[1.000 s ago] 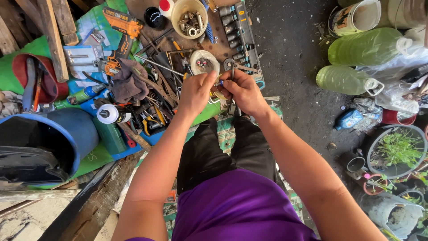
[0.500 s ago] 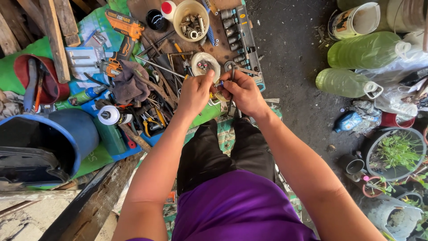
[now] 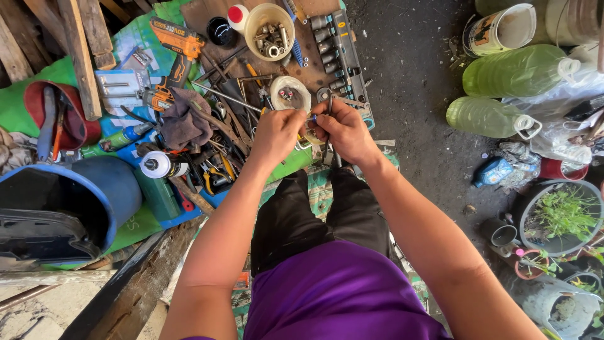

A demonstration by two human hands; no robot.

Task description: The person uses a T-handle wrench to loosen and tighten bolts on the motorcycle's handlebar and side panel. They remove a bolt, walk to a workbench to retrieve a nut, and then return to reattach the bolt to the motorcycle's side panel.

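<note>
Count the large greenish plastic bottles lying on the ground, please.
2: the upper bottle lies at the right, beside the paint can; the lower bottle lies just below it.

Small blue-tipped part (image 3: 313, 117) mostly hidden between left hand (image 3: 275, 133) and right hand (image 3: 345, 129).

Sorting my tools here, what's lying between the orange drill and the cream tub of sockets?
Head view: a black round lid and a white bottle with a red cap.
</note>
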